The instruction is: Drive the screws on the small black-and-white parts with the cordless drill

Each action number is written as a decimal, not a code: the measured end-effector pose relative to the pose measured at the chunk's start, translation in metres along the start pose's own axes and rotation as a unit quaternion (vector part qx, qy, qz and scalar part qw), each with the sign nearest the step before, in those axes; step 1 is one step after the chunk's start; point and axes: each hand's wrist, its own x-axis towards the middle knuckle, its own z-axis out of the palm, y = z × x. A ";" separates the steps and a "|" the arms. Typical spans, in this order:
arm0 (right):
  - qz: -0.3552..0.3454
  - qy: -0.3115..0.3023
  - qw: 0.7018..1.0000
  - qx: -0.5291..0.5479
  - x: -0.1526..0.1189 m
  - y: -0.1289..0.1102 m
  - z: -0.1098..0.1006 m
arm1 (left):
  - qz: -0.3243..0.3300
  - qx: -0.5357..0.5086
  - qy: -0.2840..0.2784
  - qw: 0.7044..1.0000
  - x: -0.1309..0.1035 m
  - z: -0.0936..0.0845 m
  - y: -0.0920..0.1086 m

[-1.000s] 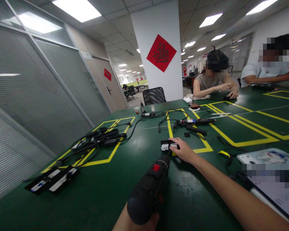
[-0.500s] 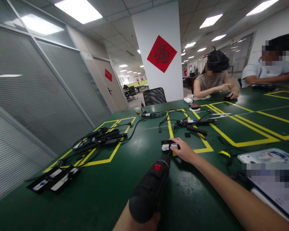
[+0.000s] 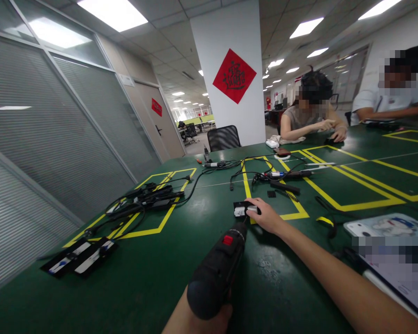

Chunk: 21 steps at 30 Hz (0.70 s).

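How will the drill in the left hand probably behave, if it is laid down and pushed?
The drill may rock or roll, since its body looks rounded. It would probably resist a light push, because it looks bulky.

Matt plastic drill point(image 3: 214, 266), smooth glossy tabletop point(image 3: 142, 287)

The right forearm point(image 3: 320, 264) is seen bare, thin at the wrist, and the right hand point(image 3: 266, 218) is uncovered too. The left hand point(image 3: 225, 315) is mostly hidden.
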 end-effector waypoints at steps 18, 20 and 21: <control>0.002 0.004 1.000 0.006 -0.001 0.000 0.000 | -0.084 -0.117 -0.050 0.988 -0.003 -0.003 -0.011; 0.000 0.003 1.000 0.008 -0.001 0.000 0.000 | -0.082 -0.132 -0.041 0.987 -0.003 -0.004 -0.008; -0.001 0.003 1.000 0.009 -0.002 -0.001 0.000 | -0.075 -0.138 -0.036 0.987 -0.002 -0.006 -0.006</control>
